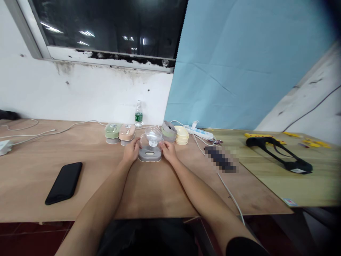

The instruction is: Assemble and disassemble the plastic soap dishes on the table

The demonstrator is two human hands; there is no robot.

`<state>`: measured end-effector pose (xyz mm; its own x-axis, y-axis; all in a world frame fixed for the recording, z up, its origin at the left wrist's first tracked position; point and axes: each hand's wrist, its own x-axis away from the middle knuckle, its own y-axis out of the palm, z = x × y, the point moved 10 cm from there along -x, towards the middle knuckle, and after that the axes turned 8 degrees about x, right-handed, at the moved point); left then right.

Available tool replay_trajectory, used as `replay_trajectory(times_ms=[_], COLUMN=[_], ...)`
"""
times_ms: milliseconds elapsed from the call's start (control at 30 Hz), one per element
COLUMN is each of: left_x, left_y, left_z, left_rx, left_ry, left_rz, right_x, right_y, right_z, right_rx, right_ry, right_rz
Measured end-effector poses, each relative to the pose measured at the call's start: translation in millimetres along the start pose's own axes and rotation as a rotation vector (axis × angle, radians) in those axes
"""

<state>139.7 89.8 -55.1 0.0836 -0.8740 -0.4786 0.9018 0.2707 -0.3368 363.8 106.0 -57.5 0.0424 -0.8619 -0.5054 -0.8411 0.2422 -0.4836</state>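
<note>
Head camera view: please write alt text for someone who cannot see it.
A person's left hand and right hand hold a clear-topped gray container on a table. Behind stand a green container, a pink container and a bottle; a phone lies to the left.

Between the front and back edges of the table [157, 193], the left hand [131, 150] and right hand [168, 150] hold a clear lid [145, 141] at a grey box [150, 155]. A green box [112, 134], pink box [127, 135] and bottle [139, 116] stand near the back edge; a phone [64, 183] lies nearer the front.
</note>
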Motion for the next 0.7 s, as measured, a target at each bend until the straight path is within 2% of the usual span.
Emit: replay_trajectory(times_ms=[167,233,333,533,700], left_x=[3,3,1,4,5], left_y=[2.1,-2.2,-7.7,4.1,6.6], left_z=[2,0,-9,-33,-32], left_rx=[0.022,-0.04,-0.195,-0.448,-0.45], left_ry=[-0.036,-0.067,-0.15,-0.34,-0.35], left_rz=[-0.006,0.013,0.016,-0.166,-0.165], right_x=[-2,-1,0,1,3], right_y=[9,12,20,23,29], right_z=[15,20,18,15,36], right_rx=[0.026,0.034,0.099,0.288,0.223], right_ry=[0.096,0.128,0.096,0.032,0.21], right_rz=[-0.105,-0.15,-0.245,-0.315,-0.375])
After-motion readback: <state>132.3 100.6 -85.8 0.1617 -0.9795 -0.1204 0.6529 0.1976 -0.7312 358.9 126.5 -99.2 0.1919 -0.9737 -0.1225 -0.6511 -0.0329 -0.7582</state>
